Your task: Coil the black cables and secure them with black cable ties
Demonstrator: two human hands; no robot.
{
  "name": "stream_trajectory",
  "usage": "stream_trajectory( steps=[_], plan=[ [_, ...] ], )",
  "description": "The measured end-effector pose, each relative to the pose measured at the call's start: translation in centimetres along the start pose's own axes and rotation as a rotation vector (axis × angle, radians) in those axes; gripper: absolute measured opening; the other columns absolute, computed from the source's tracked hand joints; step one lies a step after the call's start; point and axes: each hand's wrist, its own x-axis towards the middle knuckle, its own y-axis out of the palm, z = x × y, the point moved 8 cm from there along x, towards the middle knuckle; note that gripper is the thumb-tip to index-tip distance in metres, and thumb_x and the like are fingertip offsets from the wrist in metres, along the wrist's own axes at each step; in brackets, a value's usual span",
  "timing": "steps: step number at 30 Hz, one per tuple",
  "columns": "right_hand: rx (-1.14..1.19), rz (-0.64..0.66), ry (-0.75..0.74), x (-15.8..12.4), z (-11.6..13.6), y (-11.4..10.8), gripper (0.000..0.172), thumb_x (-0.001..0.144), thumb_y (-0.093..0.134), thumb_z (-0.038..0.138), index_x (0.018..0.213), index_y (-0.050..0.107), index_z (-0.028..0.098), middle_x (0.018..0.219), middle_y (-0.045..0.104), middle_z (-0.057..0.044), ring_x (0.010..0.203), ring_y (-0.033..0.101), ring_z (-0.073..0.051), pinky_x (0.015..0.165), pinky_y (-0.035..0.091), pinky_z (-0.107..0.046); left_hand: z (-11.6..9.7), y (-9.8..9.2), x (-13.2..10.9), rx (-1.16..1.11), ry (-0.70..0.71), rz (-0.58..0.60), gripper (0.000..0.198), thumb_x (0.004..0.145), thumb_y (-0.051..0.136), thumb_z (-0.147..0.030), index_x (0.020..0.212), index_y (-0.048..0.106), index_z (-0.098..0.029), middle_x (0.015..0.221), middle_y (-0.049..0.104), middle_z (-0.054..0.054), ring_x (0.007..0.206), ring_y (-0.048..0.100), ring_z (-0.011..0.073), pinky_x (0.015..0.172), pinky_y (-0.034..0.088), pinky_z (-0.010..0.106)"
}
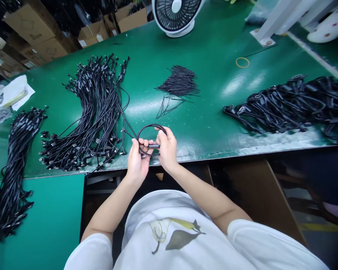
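Both hands hold one black cable [148, 128] coiled into a small loop at the front edge of the green table [208, 112]. My left hand [137, 159] is closed round the loop's lower left side, near a connector end. My right hand [167, 148] pinches the loop's right side, fingers closed on the cable. A big pile of uncoiled black cables [95, 112] lies just left of my hands. A small heap of thin black ties [178, 84] lies beyond the hands.
A heap of coiled black cables [293, 105] fills the right of the table. Another cable bundle [14, 168] lies at the far left. A white fan [176, 15] stands at the back, a yellow rubber band [242, 62] near it. Cardboard boxes [39, 30] stand behind.
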Motion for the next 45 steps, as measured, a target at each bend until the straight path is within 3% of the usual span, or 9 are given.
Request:
stream_trajectory(
  steps=[7,10,14,17,24,30,37,40,45],
  plan=[
    [0.213,-0.085,-0.059,1.1,-0.1,0.4,0.015,0.086,0.054,0.036,0.095,0.052,0.024,0.059,0.029,0.009,0.047,0.031,-0.006,0.047,0.033,-0.019,1.5,0.4,0.1,-0.010,-0.030,-0.060,0.033,0.099,0.045,-0.037,0.077,0.059,-0.015,0.077,0.062,0.001,0.079,0.065,0.0116,0.087,0.050,0.029],
    [0.161,-0.004,-0.140,0.5,0.8,0.6,0.017,0.089,0.051,0.037,0.098,0.054,0.024,0.062,0.034,0.008,0.049,0.035,-0.005,0.048,0.034,-0.020,0.9,0.2,0.6,-0.004,0.004,-0.053,0.036,0.096,0.050,-0.041,0.069,0.052,-0.017,0.062,0.050,-0.004,0.065,0.057,0.0095,0.075,0.049,0.025],
    [0.093,0.287,0.169,0.3,0.5,1.0,0.031,0.078,0.059,0.026,0.109,0.056,0.019,0.071,0.049,0.005,0.059,0.047,-0.006,0.055,0.040,-0.021,-1.4,-0.2,1.2,0.137,0.090,0.027,0.038,0.093,0.055,-0.041,0.066,0.047,-0.017,0.055,0.032,-0.008,0.049,0.037,0.0065,0.062,0.045,0.022],
    [0.066,0.444,0.416,0.2,0.8,1.0,0.035,0.071,0.061,0.019,0.106,0.060,0.013,0.065,0.045,0.006,0.048,0.031,-0.003,0.044,0.024,-0.017,-0.8,-0.1,0.9,0.264,-0.048,0.142,0.036,0.090,0.060,-0.043,0.068,0.050,-0.016,0.055,0.032,-0.008,0.051,0.038,0.0075,0.063,0.046,0.024],
    [0.122,0.258,0.235,0.2,2.6,1.5,0.021,0.078,0.064,0.030,0.093,0.056,0.017,0.055,0.025,0.012,0.045,0.012,-0.003,0.041,0.009,-0.018,1.1,1.2,-1.0,0.247,-0.160,0.276,0.056,0.087,0.050,-0.062,0.054,0.037,-0.019,0.051,0.030,-0.006,0.051,0.039,0.0096,0.069,0.048,0.030],
    [0.151,0.451,0.454,-0.5,2.1,2.6,0.034,0.074,0.073,0.039,0.095,0.058,0.016,0.055,0.024,0.011,0.046,0.017,-0.003,0.043,0.015,-0.018,0.1,0.7,-1.6,0.493,-0.043,0.379,0.056,0.089,0.048,-0.062,0.053,0.034,-0.021,0.049,0.028,-0.007,0.048,0.033,0.0092,0.068,0.044,0.031],
    [-0.147,0.419,0.143,-0.4,2.1,2.5,0.029,0.072,0.076,0.035,0.088,0.059,0.019,0.068,0.043,0.007,0.053,0.034,-0.004,0.050,0.029,-0.019,0.8,-0.7,-0.9,0.973,0.141,0.402,0.041,0.094,0.039,-0.059,0.087,0.049,-0.019,0.064,0.044,-0.004,0.058,0.045,0.0125,0.072,0.048,0.034],
    [-0.159,0.335,0.047,0.4,1.7,2.0,0.020,0.076,0.069,0.033,0.082,0.055,0.019,0.076,0.050,0.005,0.059,0.042,-0.005,0.055,0.037,-0.020,0.9,-0.3,-0.2,1.173,0.229,0.416,0.035,0.096,0.042,-0.048,0.116,0.046,-0.018,0.088,0.055,0.004,0.080,0.057,0.0186,0.081,0.050,0.038],
    [-0.208,0.305,-0.116,1.1,2.2,1.8,0.014,0.077,0.062,0.026,0.086,0.052,0.021,0.080,0.055,0.004,0.075,0.055,-0.009,0.068,0.044,-0.022,0.6,0.4,0.2,1.491,0.354,0.483,0.033,0.091,0.049,-0.024,0.123,0.049,-0.017,0.117,0.052,0.014,0.114,0.052,0.0271,0.101,0.042,0.046]
  ],
)
